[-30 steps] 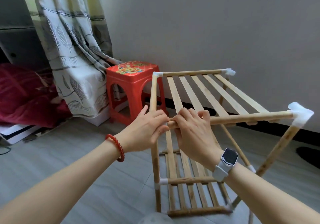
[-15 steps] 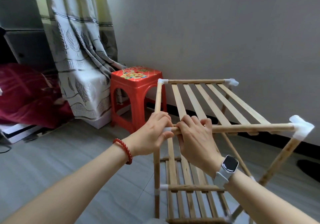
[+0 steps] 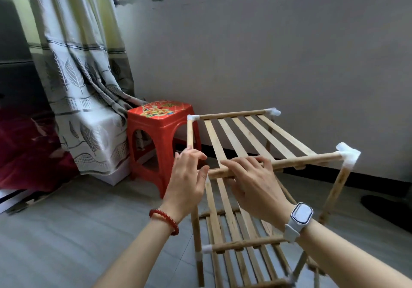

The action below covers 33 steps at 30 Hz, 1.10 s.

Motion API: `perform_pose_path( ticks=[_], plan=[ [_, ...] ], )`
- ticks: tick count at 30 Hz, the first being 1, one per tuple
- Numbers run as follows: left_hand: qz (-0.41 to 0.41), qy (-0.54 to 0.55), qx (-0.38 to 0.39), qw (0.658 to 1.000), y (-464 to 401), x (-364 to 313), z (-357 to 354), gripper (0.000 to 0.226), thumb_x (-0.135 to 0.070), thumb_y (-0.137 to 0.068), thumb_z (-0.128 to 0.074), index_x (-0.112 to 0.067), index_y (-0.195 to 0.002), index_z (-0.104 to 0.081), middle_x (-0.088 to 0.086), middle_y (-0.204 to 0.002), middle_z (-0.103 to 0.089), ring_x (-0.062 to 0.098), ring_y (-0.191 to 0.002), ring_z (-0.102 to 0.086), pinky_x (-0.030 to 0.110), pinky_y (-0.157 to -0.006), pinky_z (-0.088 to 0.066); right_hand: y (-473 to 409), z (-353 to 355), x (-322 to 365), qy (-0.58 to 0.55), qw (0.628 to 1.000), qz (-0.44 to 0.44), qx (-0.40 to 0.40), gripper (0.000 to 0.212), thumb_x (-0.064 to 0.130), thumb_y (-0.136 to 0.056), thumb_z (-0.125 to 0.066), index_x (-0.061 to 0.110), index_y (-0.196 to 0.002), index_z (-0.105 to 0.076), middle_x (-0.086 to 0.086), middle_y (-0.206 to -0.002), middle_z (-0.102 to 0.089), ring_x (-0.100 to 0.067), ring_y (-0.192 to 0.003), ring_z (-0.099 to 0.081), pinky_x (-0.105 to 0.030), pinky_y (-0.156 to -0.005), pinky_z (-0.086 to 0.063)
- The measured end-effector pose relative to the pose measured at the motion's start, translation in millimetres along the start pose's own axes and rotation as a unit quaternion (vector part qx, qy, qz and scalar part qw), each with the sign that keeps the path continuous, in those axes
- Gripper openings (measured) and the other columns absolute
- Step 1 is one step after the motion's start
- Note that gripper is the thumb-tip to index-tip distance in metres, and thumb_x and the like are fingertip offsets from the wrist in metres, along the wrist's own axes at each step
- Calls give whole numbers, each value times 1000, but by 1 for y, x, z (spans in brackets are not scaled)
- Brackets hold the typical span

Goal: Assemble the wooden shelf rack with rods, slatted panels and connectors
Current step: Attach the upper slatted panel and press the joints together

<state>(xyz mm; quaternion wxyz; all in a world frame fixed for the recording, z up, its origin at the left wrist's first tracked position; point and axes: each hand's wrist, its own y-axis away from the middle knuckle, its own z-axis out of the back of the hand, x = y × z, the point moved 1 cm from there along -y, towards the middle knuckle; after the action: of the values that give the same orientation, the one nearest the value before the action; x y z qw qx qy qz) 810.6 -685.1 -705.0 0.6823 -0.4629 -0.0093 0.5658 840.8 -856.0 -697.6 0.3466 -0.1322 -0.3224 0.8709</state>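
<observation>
— So how far along is the wooden shelf rack (image 3: 256,176), mid-frame on the floor?
— Nearly built, I'd judge: top slatted panel (image 3: 249,140) seated, white connectors (image 3: 347,156) on three corners, lower tier in.
— And the near-left corner?
— Hidden behind the left hand (image 3: 189,178), fingers loose, gripping nothing; the right hand (image 3: 254,180) lies flat over the front rod (image 3: 307,160).
</observation>
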Motion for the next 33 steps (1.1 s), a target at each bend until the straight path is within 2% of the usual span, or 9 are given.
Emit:
perform_pose_path(
  ticks=[5,9,11,14,17,23,26,29,33],
  plan=[
    [-89,-165,-48,981,1,-47,-33,22,-11,-81,-63,-11,-103,-67,4,-104,-65,27,-112,-57,59,-106,-20,31,23,-52,14,993,-89,-75,38,11,-78,-63,13,-116,-62,-5,-117,-62,-26,-113,-55,-56,-100,-33],
    [-84,-176,68,978,-2,-74,-82,44,-29,-92,-49,-17,-135,-46,-1,-126,-52,20,-126,-42,50,-111,0,56,42,-124,90,954,-284,20,53,11,-82,-56,18,-134,-47,-6,-145,-37,-27,-138,-25,-56,-109,-10],
    [-92,-164,47,981,-7,-75,-91,36,-26,-90,-51,-15,-124,-56,1,-109,-58,23,-108,-54,40,-104,-11,64,52,-156,50,933,-352,62,61,7,-84,-52,18,-142,-36,-4,-152,-23,-22,-142,-15,-45,-114,-9],
    [-99,-141,-7,985,-14,-64,-88,28,-30,-89,-43,-16,-97,-66,0,-87,-62,24,-85,-60,35,-88,-21,68,65,-167,-100,928,-358,38,48,-4,-87,-45,8,-133,-47,-8,-144,-34,-22,-132,-36,-24,-108,-26],
    [-61,-139,-40,988,-19,-27,-64,34,-27,-90,-33,-16,-91,-65,1,-86,-62,28,-90,-58,43,-93,-22,72,68,-145,-174,935,-309,-1,41,-10,-85,-45,8,-120,-58,-10,-132,-48,-25,-110,-57,-33,-97,-45],
    [87,-121,-105,983,-28,-13,-36,21,-9,-90,-52,-13,-106,-65,9,-119,-61,30,-121,-46,56,-108,-13,67,70,-91,-505,811,-279,95,45,-15,-90,-36,18,-110,-58,6,-114,-62,-16,-79,-71,-28,-75,-57],
    [-4,-81,-101,992,-18,-66,-56,30,-16,-86,-49,-10,-111,-63,9,-123,-58,27,-121,-47,55,-108,-18,61,62,-86,-489,821,-280,88,36,-10,-94,-36,16,-107,-58,1,-100,-66,-10,-71,-69,-21,-67,-55],
    [-208,-47,-108,971,15,-113,-91,29,-12,-84,-47,-14,-112,-55,6,-122,-53,22,-119,-45,49,-104,-26,82,59,-102,-426,837,-342,37,35,-6,-94,-37,19,-99,-61,-1,-89,-67,-7,-66,-66,-18,-65,-52],
    [-339,0,15,941,66,-149,-160,36,-7,-80,-46,-12,-114,-58,10,-118,-61,27,-117,-51,49,-102,-35,187,55,-149,-339,792,-506,27,31,-4,-93,-34,8,-103,-61,-11,-94,-68,-16,-70,-62,-19,-63,-49]
  ],
)
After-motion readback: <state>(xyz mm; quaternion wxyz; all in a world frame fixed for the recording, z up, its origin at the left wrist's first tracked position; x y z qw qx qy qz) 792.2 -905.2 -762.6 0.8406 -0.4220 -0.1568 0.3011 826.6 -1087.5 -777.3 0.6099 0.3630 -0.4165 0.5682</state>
